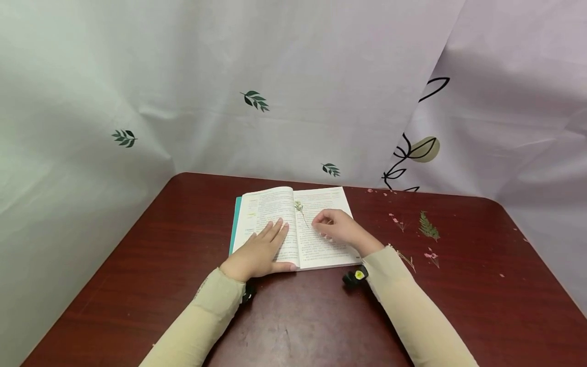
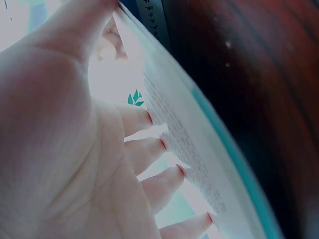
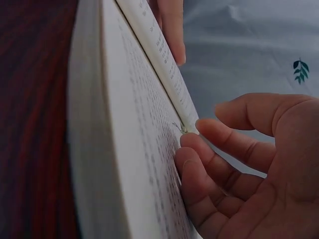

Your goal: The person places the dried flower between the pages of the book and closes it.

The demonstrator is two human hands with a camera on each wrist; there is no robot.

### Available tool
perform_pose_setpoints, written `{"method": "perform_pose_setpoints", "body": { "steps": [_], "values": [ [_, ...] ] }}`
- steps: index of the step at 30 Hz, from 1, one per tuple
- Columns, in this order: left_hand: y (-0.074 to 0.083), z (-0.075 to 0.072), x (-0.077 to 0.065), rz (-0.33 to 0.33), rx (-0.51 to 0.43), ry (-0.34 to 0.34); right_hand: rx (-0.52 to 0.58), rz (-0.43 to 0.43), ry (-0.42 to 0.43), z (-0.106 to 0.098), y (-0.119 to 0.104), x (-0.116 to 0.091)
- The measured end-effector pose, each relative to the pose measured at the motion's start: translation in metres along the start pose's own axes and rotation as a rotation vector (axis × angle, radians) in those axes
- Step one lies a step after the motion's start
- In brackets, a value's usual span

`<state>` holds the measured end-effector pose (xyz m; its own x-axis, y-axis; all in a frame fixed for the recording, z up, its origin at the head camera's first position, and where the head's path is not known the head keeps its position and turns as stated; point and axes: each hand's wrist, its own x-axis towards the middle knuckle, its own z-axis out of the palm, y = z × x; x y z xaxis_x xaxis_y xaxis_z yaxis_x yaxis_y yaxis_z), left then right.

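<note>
A book (image 1: 321,255) lies spread apart on the table, its left page curving up at the spine. My left hand (image 1: 260,252) presses on the left page with fingers extended, the thumb along the lower edge near the fold. In the left wrist view its fingertips (image 2: 159,144) touch the printed page. A thin dried flower sprig (image 1: 299,206) with a pale head lies on the right page beside the fold. Over that page my right hand (image 1: 337,226) has loosely curled fingers close to the stem's lower end. In the right wrist view, thumb and index finger stand apart with nothing between them.
Right of the book lie a green fern leaf (image 1: 428,226) and several small pink flower sprigs (image 1: 432,256), one close to the right sleeve (image 1: 390,270). Tiny pink petals are scattered near the back edge of the dark red table (image 1: 298,321). A pale curtain (image 1: 197,76) hangs behind.
</note>
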<state>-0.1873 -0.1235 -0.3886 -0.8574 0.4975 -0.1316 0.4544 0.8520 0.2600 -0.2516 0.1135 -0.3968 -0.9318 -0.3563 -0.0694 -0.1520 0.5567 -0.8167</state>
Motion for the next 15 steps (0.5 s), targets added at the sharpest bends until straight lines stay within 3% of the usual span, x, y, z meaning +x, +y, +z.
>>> {"method": "perform_pose_setpoints", "body": {
  "steps": [10, 15],
  "values": [
    [0.000, 0.001, -0.001, 0.004, -0.003, 0.005, -0.224, -0.210, 0.036, -0.027, 0.011, -0.046],
    [-0.001, 0.002, -0.001, 0.010, 0.004, 0.011, -0.410, -0.313, 0.040, -0.047, 0.019, -0.064]
  ]
}}
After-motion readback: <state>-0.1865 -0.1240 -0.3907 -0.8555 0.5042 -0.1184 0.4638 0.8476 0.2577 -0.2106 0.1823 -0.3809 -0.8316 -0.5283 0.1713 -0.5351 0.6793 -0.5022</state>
